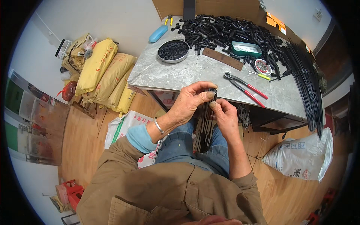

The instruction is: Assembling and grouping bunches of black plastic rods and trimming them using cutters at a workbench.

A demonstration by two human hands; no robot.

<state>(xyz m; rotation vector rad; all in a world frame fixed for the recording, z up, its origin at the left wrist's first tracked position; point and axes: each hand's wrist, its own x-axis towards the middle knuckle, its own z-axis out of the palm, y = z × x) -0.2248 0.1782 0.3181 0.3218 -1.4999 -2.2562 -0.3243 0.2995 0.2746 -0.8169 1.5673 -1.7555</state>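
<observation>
In front of my lap, beside the table's front edge, a bundle of thin black rods [204, 129] hangs down, looking like umbrella ribs. A small round black fitting [213, 90] tops it. My left hand [193, 101], with a silver bangle on its wrist, is closed on this fitting between thumb and fingers. Just below and to the right, my right hand [225, 115] pinches at the upper ends of the rods; what exactly lies between its fingertips is hidden.
On the grey marbled table [150, 73] lie red-handled pincers [245, 89], a bowl of black rings [173, 51], a rusty metal bar [222, 59], heaped black tubular parts [225, 32] and long black rods [305, 80]. Yellow sacks [98, 65] stand left, a white sack [300, 157] right.
</observation>
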